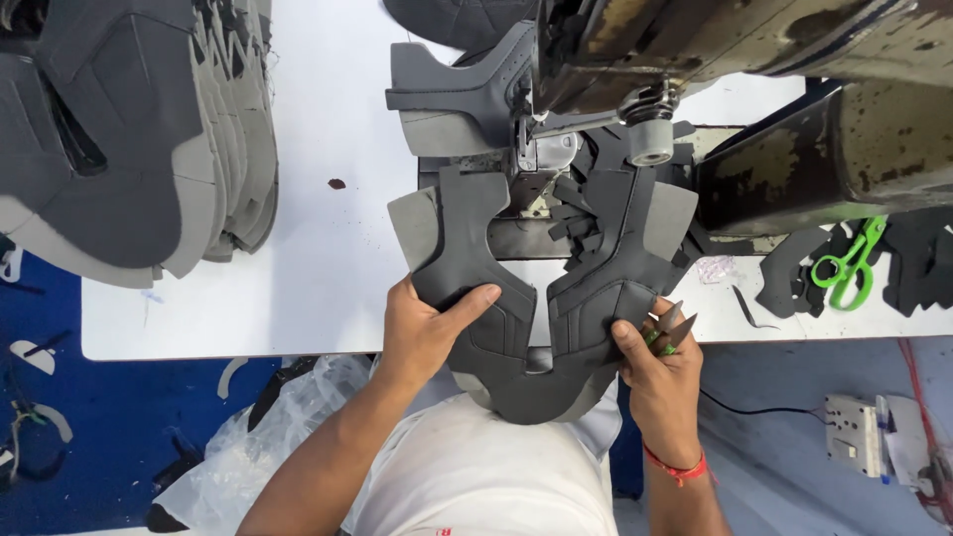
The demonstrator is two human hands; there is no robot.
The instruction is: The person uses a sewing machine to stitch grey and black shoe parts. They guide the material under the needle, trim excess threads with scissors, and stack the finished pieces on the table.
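A dark grey U-shaped shoe upper piece (536, 328) lies flat on the white table (328, 228), its two arms reaching up under the sewing machine's presser foot (541, 149). My left hand (427, 328) grips its left lower side, thumb on top. My right hand (655, 362) pinches its right lower edge and also holds small thread snips (673, 326) with green handles, blades pointing up.
The worn sewing machine (754, 89) spans the upper right. A stack of grey cut pieces (139, 129) fills the upper left. Green scissors (849, 260) lie at right among dark scraps (913, 258). A clear plastic bag (268, 437) hangs below the table edge.
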